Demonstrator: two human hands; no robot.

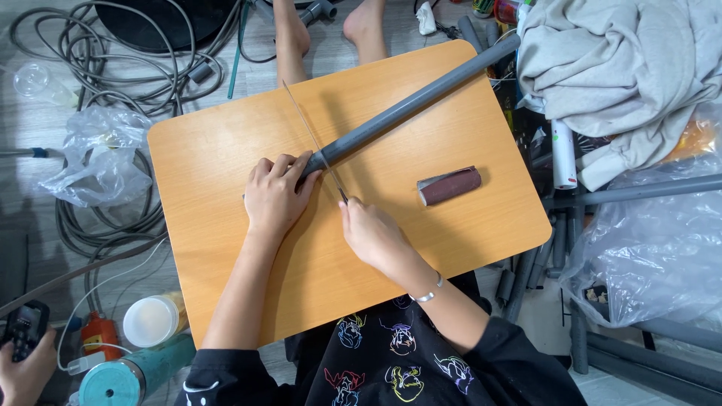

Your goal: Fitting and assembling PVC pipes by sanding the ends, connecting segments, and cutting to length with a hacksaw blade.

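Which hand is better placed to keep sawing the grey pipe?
Right hand: it grips the thin saw blade lying across the grey pipe. Left hand pins the pipe's end to the table.

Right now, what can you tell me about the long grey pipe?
The pipe is a long, straight grey tube, plastic by its look. It lies slanted across the orange table, its far end sticking out past the table's top right corner. The left hand presses down its near end. A thin saw blade, held by the right hand, crosses it just beside those fingers.
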